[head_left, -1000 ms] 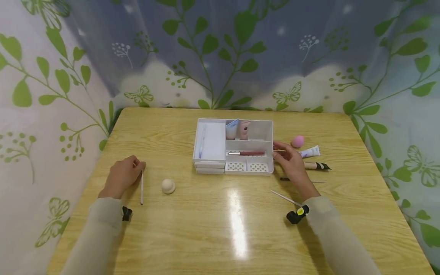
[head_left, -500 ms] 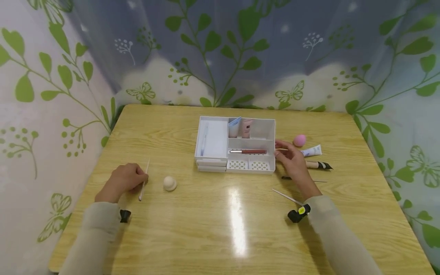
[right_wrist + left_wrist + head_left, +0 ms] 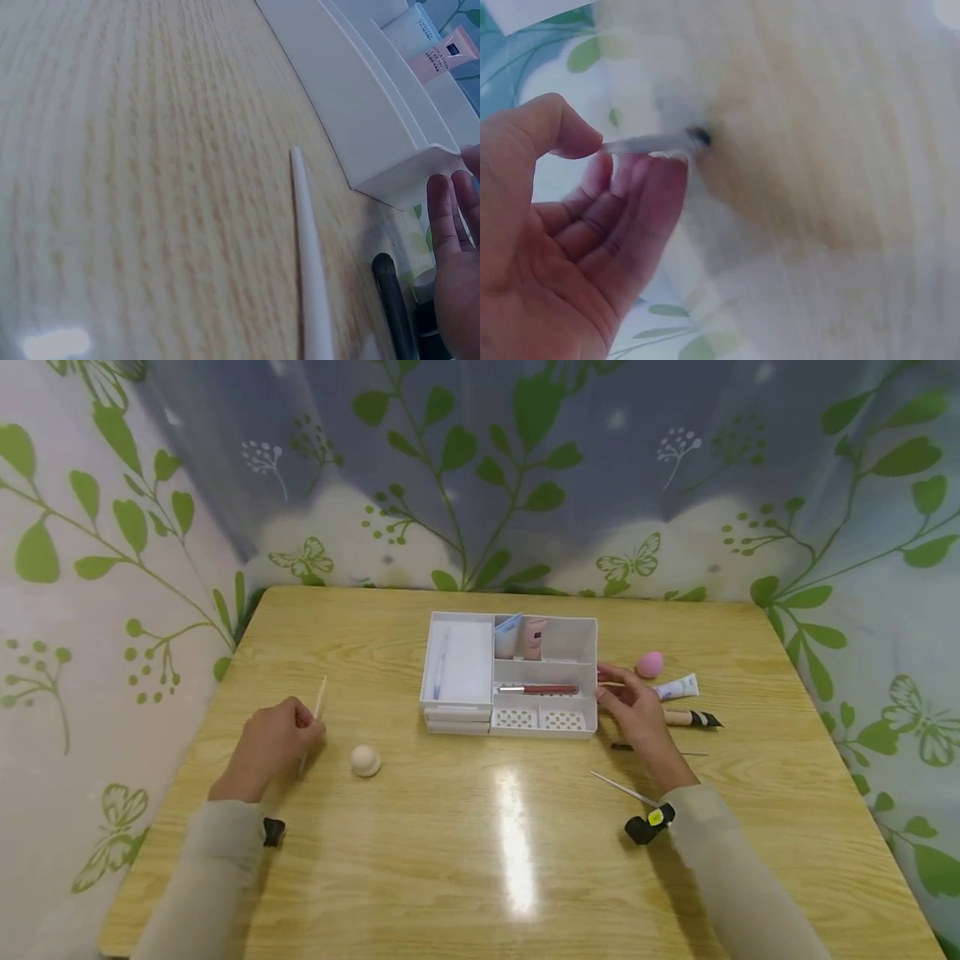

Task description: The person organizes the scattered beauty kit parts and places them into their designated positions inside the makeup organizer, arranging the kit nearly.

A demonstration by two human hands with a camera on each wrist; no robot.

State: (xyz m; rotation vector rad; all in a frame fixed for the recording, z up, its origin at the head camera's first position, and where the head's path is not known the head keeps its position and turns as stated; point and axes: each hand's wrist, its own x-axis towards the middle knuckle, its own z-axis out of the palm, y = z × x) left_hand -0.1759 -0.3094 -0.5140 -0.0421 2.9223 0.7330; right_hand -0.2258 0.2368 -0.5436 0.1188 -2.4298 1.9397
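Observation:
Between thumb and fingertips, my left hand [image 3: 276, 745] pinches a slim white makeup brush [image 3: 649, 142] above the left part of the table. A small dark tip shows at one end of it in the left wrist view. My right hand [image 3: 636, 710] touches the right wall of a white organizer box [image 3: 457, 664], its fingers [image 3: 442, 214] fairly straight at the corner. Inside the box stand a blue-and-white tube [image 3: 507, 640] and a pink tube [image 3: 533, 640]. A dark red pen-like stick [image 3: 551, 690] with a silver end lies in the middle compartment.
A round cream-coloured item [image 3: 365, 761] sits right of my left hand. Beyond my right hand lie a pink makeup sponge [image 3: 649, 664], a white tube [image 3: 678, 687], a beige tube with a black cap [image 3: 678, 717], a dark-ended thin stick [image 3: 390, 292] and a white stick [image 3: 309, 255].
The brush in my left hand has turned, its upper end now pointing up and away above the fingers. My right hand stays at the box's side.

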